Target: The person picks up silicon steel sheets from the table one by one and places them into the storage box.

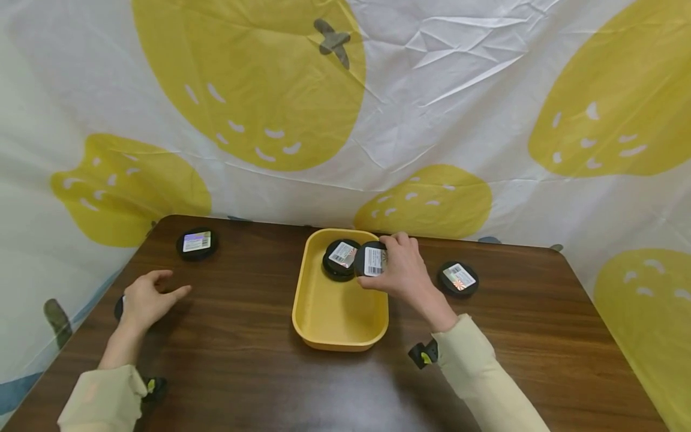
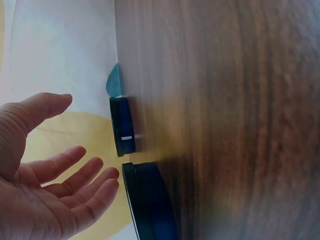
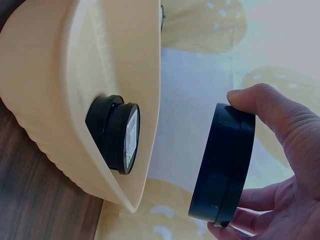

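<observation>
My right hand (image 1: pixel 402 267) grips a flat round black container (image 1: pixel 371 259) with a white label by its edges, thumb on one side and fingers on the other. It is held above the right side of a yellow plastic bin (image 1: pixel 340 346). Inside the bin, two black round containers (image 3: pixel 120 132) lie one on the other, the upper one labelled. My left hand (image 1: pixel 143 300) hovers over the table's left side with fingers loosely bent and nothing held. Beneath it, a black round container (image 1: pixel 119 308) is mostly hidden by the hand in the head view.
Another labelled black container (image 1: pixel 197 245) lies at the table's back left. One more (image 1: pixel 457 279) sits right of the bin, near my right forearm. Behind the brown wooden table (image 1: pixel 232 372) hangs a white cloth (image 1: pixel 459 108) with yellow lemon prints.
</observation>
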